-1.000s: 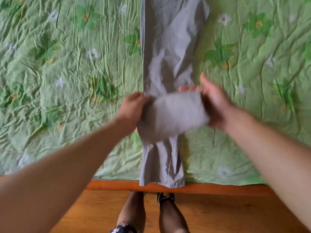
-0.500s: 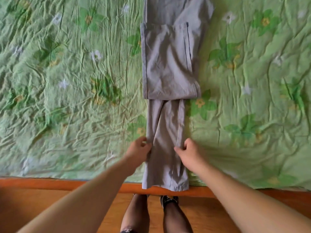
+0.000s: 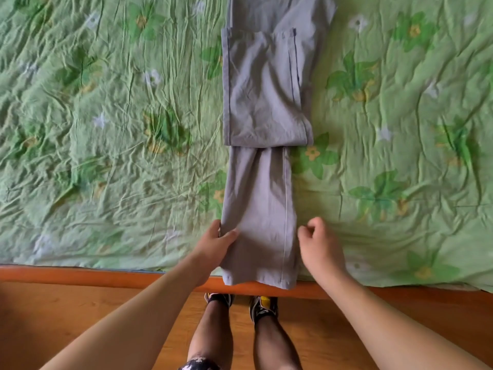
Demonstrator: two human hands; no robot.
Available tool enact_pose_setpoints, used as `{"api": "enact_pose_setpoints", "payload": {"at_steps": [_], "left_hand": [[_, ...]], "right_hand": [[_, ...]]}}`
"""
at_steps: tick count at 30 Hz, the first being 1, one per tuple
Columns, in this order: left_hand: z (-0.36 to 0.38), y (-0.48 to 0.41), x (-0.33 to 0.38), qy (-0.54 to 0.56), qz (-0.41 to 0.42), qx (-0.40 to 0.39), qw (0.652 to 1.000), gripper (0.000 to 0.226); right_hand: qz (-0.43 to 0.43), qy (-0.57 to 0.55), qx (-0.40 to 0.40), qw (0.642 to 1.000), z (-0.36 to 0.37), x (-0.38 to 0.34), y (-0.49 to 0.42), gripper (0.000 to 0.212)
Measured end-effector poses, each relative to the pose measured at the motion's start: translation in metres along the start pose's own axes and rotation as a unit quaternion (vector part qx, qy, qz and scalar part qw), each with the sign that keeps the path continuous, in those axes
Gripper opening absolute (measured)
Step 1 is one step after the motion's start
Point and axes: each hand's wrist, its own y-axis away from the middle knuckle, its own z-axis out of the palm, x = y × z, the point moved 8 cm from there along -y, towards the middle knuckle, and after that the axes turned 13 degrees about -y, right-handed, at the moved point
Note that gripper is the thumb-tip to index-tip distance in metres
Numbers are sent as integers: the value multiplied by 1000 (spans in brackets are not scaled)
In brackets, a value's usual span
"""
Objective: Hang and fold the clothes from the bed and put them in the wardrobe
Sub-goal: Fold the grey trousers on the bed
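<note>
A bedspread [image 3: 106,156] underlies the trousers [image 3: 258,209], whose long axis points away, hems at the rail [image 3: 80,275]. Left hand [image 3: 216,244] pinches their left edge; right hand [image 3: 317,244] curls empty alongside.

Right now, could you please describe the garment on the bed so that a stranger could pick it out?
A green flowered bedspread fills most of the view. Down its middle lie long grey trousers, their far part folded over and their near end overhanging the wooden bed edge. They are the only plain grey cloth on the patterned green.
</note>
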Motion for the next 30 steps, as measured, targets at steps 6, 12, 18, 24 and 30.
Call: {"api": "enact_pose_setpoints", "payload": {"at_steps": [6,12,18,24,30], "left_hand": [[3,13,-19,12,5,-9,1000,21],[7,40,-42,27,56,-19,998,28],[31,61,-51,-170,188,-44,966,116],[20,55,-30,-316,231,139,910,77],[15,60,-19,-334,238,191,892,79]], "right_hand": [[-16,-8,-81,997,45,2,35,27],[-69,-52,-76,993,41,9,55,22],[67,-314,41,946,16,48,57,4],[-273,148,-90,946,37,25,73,74],[-301,110,7,947,16,9,69,26]]}}
